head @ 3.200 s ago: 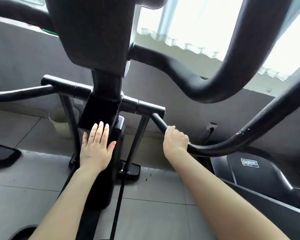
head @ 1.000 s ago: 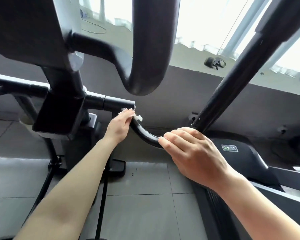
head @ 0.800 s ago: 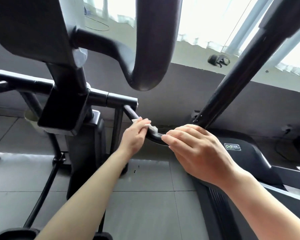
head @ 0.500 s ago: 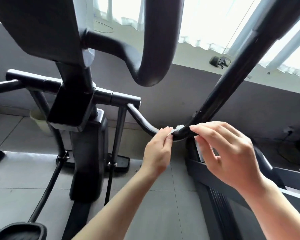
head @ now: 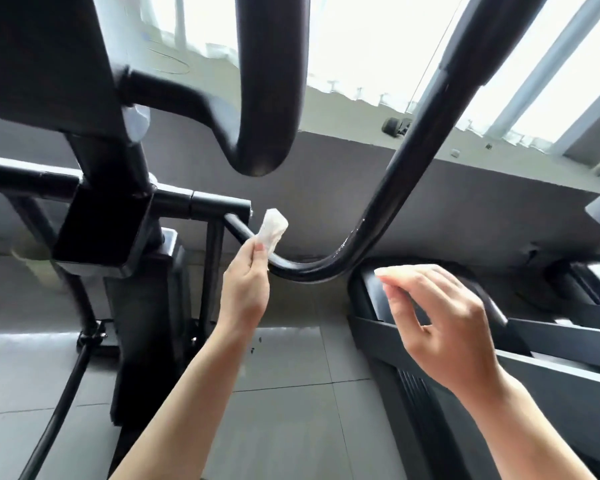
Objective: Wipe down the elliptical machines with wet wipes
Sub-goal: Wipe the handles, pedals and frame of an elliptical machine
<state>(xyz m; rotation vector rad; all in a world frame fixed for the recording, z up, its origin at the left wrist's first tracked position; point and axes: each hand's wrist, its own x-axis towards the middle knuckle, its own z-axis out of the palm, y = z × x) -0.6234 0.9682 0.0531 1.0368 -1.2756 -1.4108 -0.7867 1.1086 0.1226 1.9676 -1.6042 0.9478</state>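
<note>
Pinching a crumpled white wet wipe (head: 272, 230) between thumb and curled fingers (head: 257, 252), my left hand (head: 245, 289) holds it up so most of the wad stands above my fingertips, in front of the black curved handlebar tube (head: 312, 268) of the elliptical machine; whether the wipe touches the tube I cannot tell. That tube runs from the crossbar joint (head: 222, 206) just up and left of my left fingers, dips low between my two hands, then climbs steeply up and away to the right past my right hand (head: 440, 327). My right hand hovers just below and to the right of the bend, holding nothing, its fingers loosely curved with the fingertips pointing left toward the wipe, apart from the tube. The glossy stretch of tube above my right fingertips shows small wet streaks. To the left of my left hand stands the machine's dark central column (head: 118, 209). Above both hands hangs a thick padded grip loop (head: 267, 98). Under my forearms lies the grey tiled floor (head: 291, 393), and a neighbouring dark machine housing (head: 551, 341) sits behind my right hand.
</note>
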